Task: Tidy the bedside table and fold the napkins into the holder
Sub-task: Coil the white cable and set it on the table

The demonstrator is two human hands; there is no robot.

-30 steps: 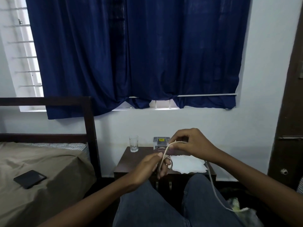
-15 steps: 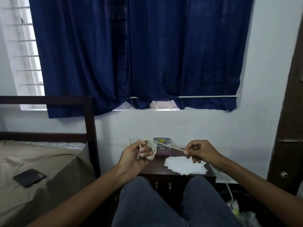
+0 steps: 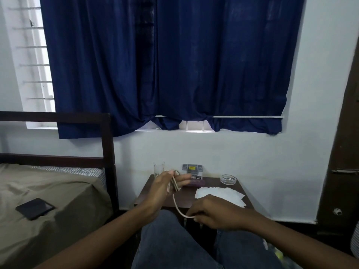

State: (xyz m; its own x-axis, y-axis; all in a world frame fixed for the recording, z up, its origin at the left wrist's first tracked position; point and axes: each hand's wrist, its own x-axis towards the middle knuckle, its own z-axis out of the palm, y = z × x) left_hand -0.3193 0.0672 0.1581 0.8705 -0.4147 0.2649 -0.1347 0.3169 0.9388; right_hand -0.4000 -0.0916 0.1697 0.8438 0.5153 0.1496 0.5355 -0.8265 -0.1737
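A: Where's the cable [image 3: 175, 203]?

B: Between the hands, over the near edge of the tabletop [image 3: 211, 182]. Several loops are wound round the left hand [image 3: 165, 188]. One strand drops from them, down and to the right, to the right hand [image 3: 215, 212].

A: And each grip?

B: The right hand's grip is closed on the cable, thumb and fingertips pinching it low, near the knees. The left hand's fingers stretch out to the right with the loops round them. It's blurred, so I can't tell whether its grip is clamped on them or apart.

A: The napkins [image 3: 221, 195]?

B: Loose and flat in a white spread on the near right of the tabletop, just beyond the right hand.

A: Anything else up there?

B: A glass [image 3: 159, 168] at the far left, a grey box [image 3: 192, 170] far centre against the wall, and an ashtray [image 3: 228, 179] far right. A phone [image 3: 35, 208] lies on the bed [image 3: 68, 191], to the left.
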